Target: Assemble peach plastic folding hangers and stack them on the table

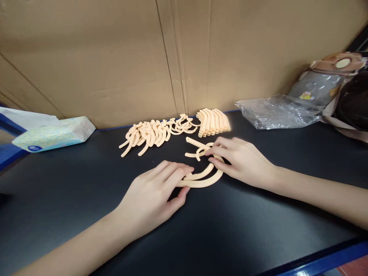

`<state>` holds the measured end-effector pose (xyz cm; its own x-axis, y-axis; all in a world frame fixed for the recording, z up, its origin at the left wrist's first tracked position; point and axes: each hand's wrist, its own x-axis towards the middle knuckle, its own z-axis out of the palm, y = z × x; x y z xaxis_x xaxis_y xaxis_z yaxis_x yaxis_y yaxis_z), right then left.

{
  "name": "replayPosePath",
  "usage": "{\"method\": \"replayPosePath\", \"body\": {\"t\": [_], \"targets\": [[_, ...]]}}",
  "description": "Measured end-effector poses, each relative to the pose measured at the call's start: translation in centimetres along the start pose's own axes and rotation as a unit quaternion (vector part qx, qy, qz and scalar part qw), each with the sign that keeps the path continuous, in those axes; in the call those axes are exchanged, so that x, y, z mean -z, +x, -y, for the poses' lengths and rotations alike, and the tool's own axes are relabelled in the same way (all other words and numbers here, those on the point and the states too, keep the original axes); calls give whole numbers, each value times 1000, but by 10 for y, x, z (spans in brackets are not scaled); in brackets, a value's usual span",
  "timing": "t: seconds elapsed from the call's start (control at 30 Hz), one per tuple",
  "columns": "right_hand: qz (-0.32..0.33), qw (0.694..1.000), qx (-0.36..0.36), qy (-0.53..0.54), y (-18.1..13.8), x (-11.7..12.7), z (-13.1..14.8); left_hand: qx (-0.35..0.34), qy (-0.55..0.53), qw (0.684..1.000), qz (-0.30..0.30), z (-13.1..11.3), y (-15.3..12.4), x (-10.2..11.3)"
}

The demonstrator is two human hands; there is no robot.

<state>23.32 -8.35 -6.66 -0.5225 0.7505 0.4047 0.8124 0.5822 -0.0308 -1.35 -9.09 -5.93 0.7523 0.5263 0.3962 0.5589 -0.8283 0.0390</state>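
Observation:
My left hand (156, 189) is closed in a pinch on one end of a curved beige plastic piece (202, 184), just above the black table. A shorter curved strip (201, 174) lies along the inside of that bend, its left end partly under my left fingertips. My right hand (240, 157) has its fingers bent and pressed on the pieces at the far right end of the bend. From under those fingers stick out a straight beige arm (197, 143) and a hook-shaped piece (199, 153). My right fingers cover where these parts meet, so whether they are joined cannot be seen.
Behind my hands lie a pile of beige pieces with hooked ends (146, 134), several loose beige hooks (184, 124) and a row of curved beige tubes (212, 122). A tissue pack (57, 134) stands left; a clear plastic bag (276, 111) and a bottle (319, 84) stand right. Cardboard (115, 57) walls the back.

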Motion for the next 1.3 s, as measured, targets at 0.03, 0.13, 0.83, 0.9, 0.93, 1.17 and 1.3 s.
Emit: {"method": "replayPosePath", "body": {"t": [0.03, 0.13, 0.83, 0.9, 0.93, 1.17, 1.3], "targets": [[-2, 1000, 2, 0, 0, 0, 0, 14, -4, 1000, 0, 1, 0, 0], [-6, 1000, 7, 1, -1, 0, 0, 34, -25, 999, 8, 6, 0, -1], [6, 997, 72, 29, -2, -1, 1, 214, 1, 977, 8, 12, 3, -3], [10, 997, 73, 32, -2, -1, 1, 220, 6, 975, 9, 12, 4, -3], [11, 997, 74, 33, -2, -1, 2, 223, 7, 975, 9, 12, 4, -3], [12, 995, 93, 29, -1, -1, 3, 240, 0, 971, 22, 14, 3, -4], [9, 995, 101, 16, -1, -1, 3, 215, 22, 976, 10, 11, 2, -3]]}}
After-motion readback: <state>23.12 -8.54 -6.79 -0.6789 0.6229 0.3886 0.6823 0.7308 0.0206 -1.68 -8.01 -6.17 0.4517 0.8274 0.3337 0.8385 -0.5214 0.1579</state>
